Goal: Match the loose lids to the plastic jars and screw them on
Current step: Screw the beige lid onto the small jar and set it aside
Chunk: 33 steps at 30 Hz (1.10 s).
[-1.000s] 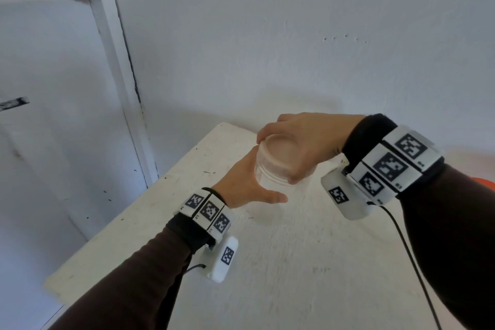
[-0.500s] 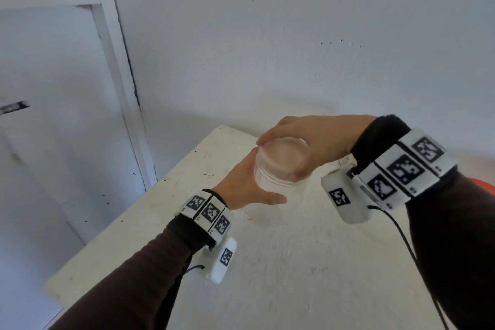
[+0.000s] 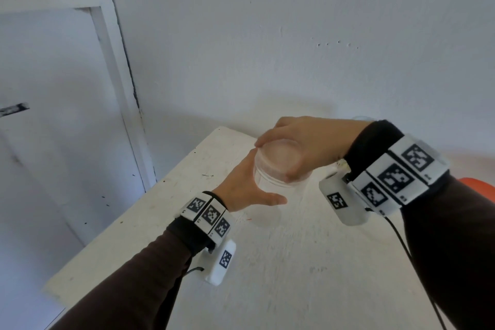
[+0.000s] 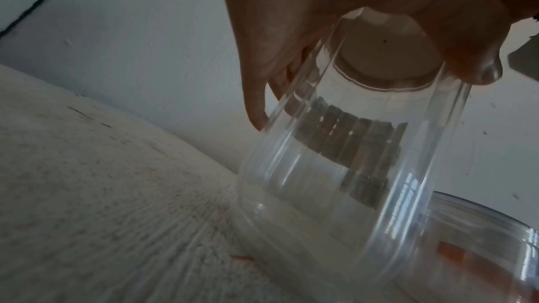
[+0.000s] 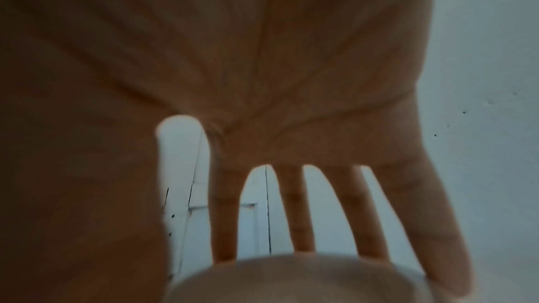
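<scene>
A clear plastic jar stands on the white table near its far left corner. My left hand grips the jar's side from the left, thumb stretched across the front. My right hand reaches down from above, and its fingers and thumb curl round the translucent lid on the jar's mouth. The left wrist view looks up through the jar at the lid under the right hand's fingers. In the right wrist view my spread fingers reach over the lid.
A second clear jar stands close on the right of the held one. An orange object shows past my right wrist. The wall rises right behind the table. A white door stands left of the table's edge.
My right hand has turned a little on the lid, and its wrist has swung slightly to the right. The left hand has kept its hold on the jar in the same spot.
</scene>
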Each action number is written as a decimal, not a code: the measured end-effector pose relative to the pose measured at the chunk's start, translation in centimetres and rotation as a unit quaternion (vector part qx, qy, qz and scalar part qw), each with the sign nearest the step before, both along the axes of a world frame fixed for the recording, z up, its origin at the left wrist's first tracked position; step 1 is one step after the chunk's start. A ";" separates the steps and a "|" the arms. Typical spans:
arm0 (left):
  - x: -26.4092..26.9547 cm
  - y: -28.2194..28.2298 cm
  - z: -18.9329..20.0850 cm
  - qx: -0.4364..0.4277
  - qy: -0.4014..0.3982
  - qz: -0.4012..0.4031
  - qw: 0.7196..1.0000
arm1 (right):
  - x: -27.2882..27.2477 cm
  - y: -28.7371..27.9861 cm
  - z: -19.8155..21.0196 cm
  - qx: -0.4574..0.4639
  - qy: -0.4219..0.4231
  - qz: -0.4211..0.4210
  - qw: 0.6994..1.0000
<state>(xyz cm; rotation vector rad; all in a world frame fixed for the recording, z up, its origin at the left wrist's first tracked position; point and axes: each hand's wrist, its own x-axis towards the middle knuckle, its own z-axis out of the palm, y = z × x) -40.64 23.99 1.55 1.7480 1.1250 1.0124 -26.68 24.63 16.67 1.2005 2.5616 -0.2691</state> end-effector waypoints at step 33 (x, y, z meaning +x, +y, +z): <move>0.2 0.1 0.1 0.017 0.014 0.038 0.999 | 0.6 0.1 -2.5 0.121 0.074 -0.012 0.990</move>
